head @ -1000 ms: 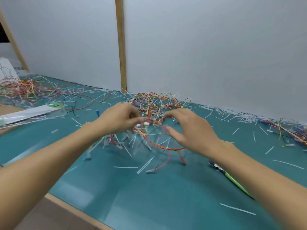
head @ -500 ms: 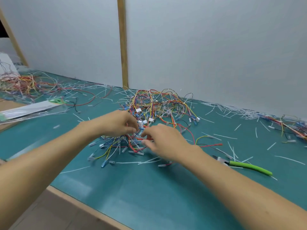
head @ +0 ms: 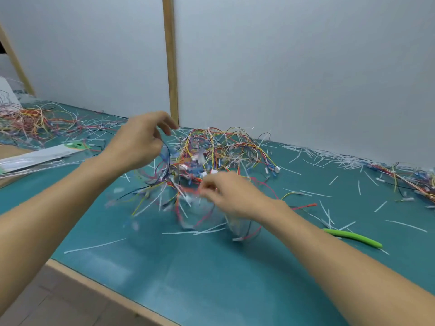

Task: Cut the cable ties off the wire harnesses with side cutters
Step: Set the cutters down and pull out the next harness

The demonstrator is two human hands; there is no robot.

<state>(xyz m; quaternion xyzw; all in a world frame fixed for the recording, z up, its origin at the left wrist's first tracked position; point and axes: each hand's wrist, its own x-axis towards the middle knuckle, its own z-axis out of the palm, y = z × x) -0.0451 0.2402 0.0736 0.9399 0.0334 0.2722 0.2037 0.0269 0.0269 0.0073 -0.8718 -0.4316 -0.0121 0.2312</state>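
Teal matting covers the workbench [head: 211,278], where a tangled heap of thin multicoloured wire harnesses [head: 223,151] lies against the white wall, both hands working at its near edge. The left hand [head: 138,140] is raised above the mat with fingers curled, pinching blurred wires that trail down to the heap, while the right hand [head: 233,194] pinches a red wire strand low beside it. Green-handled side cutters [head: 353,236] lie on the mat right of the right forearm, among scattered white cut cable ties [head: 315,193].
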